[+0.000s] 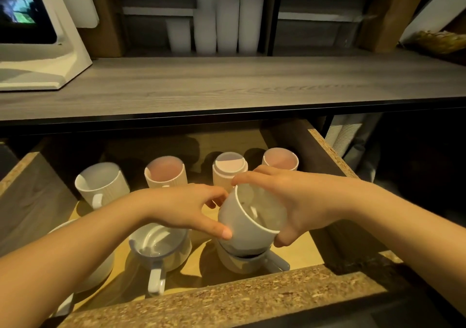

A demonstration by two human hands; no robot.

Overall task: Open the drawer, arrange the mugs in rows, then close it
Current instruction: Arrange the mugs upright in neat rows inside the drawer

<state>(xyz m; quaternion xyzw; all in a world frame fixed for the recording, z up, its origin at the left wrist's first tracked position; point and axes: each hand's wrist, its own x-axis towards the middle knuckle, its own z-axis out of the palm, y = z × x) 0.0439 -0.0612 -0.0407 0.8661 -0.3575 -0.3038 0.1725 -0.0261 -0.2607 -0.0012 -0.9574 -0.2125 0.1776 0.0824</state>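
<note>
The drawer (227,300) stands pulled out below the counter, with several white mugs inside. Both hands hold one tilted white mug (249,216) above another mug (247,262) at the front right. My right hand (285,196) wraps its far side and rim. My left hand (191,206) pinches its near side with thumb and fingers. A mug with its handle toward me (161,249) sits front centre, and a further one (100,264) shows at front left, mostly hidden by my left forearm. A back row holds a ribbed white mug (103,186), a pinkish one (165,173), a lidded cup (229,168) and another pinkish cup (280,161).
A grey wood counter (239,85) overhangs the drawer's back. A white screen stand (42,50) sits on its left. Stacked white paper cups (216,19) stand on a shelf behind, with more cups (343,138) right of the drawer.
</note>
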